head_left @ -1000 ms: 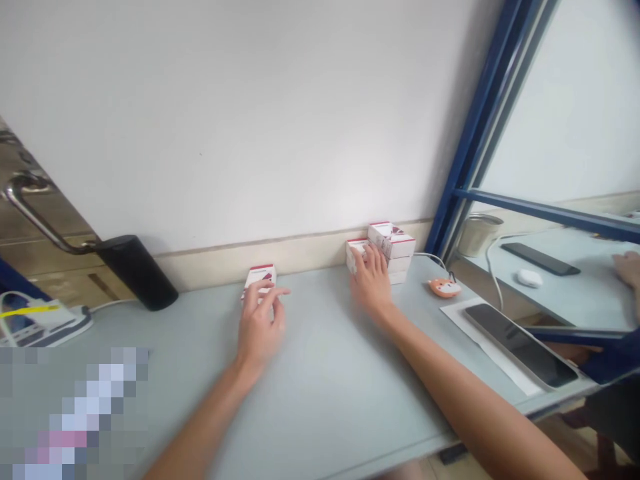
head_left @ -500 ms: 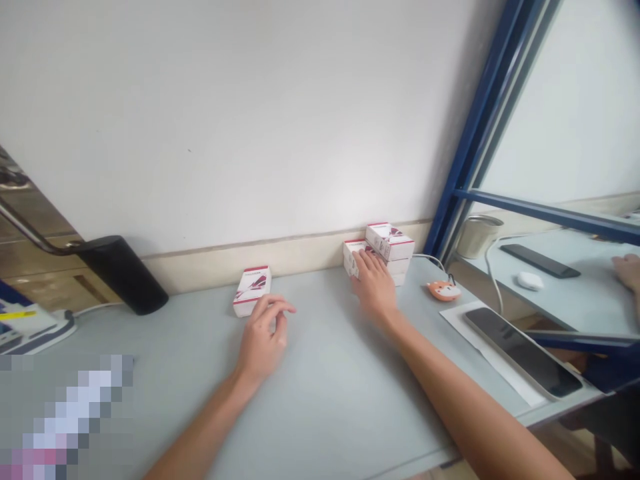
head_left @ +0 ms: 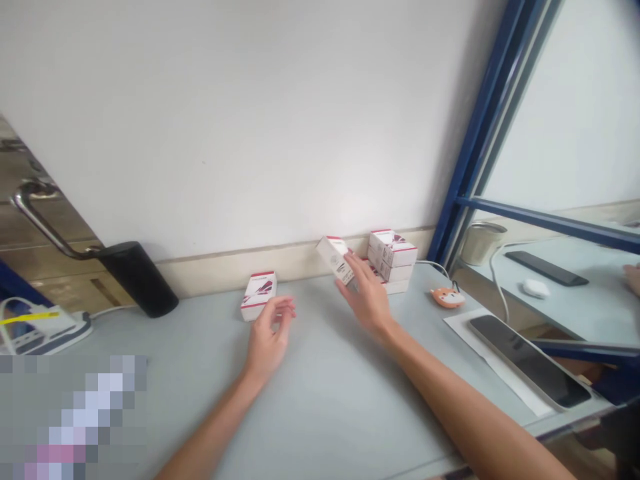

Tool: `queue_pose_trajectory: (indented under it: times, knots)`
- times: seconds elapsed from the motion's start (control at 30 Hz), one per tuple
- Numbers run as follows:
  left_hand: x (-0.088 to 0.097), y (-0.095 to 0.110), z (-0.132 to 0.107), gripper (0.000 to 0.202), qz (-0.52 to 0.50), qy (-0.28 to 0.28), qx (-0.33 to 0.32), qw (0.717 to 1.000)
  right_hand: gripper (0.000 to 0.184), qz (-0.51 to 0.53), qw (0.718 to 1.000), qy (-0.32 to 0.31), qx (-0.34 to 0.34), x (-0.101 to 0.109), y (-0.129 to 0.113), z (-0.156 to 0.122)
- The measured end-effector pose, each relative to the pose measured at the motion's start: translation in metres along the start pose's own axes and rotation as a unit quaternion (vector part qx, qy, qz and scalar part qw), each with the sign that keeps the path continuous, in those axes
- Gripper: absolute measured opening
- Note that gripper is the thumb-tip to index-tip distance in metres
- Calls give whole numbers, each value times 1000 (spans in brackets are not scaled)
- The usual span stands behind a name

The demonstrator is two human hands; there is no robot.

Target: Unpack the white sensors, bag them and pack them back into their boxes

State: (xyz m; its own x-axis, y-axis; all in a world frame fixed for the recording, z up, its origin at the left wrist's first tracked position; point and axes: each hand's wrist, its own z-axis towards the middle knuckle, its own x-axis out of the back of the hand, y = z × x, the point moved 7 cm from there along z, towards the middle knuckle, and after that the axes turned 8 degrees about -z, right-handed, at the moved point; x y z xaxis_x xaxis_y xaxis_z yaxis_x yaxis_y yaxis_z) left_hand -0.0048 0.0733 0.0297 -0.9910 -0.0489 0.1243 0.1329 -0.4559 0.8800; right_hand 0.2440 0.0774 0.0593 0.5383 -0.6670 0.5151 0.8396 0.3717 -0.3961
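My right hand (head_left: 369,293) grips a small white cardboard box (head_left: 335,259) with dark red trim, tilted and lifted beside a stack of similar boxes (head_left: 394,257). Part of that stack is hidden behind the hand. My left hand (head_left: 270,333) hovers over the grey table (head_left: 320,400), fingers curved and apart, with nothing in it. Just beyond its fingers, another white and red box (head_left: 260,292) lies flat near the wall.
A black cylinder (head_left: 137,279) leans on the left, near a power strip (head_left: 50,325). On the right are an orange animal-face case (head_left: 449,295), a phone (head_left: 530,360) on white paper (head_left: 475,340), and a blue-framed mirror (head_left: 550,267).
My right hand has taken a box from the left side of the stack, lifting and tilting it leftward. The left hand keeps nearly the same place. The view has shifted slightly.
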Motion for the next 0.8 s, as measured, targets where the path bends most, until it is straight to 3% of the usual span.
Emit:
queue_pose_trajectory:
  times: [0.17,0.3,0.43,0.57,0.67,0.8]
  knots:
    - [-8,-18,-3,72,-160,-23,179,971,61,186,979,-78,20,-13,-43,-21]
    - [-13,-7,-5,73,-239,-39,193,951,54,252,960,-115,32,-16,-63,-32]
    - [-6,5,0,72,-190,1,108,976,49,256,957,-132,29,-16,-64,-32]
    - [1,17,-2,62,17,34,-31,999,64,270,958,-91,27,-8,-60,-28]
    - [0,26,-9,56,179,35,-128,975,57,258,963,-73,14,-4,-59,-26]
    - [-2,34,-13,57,245,33,-196,949,35,204,974,-95,35,-3,-64,-24]
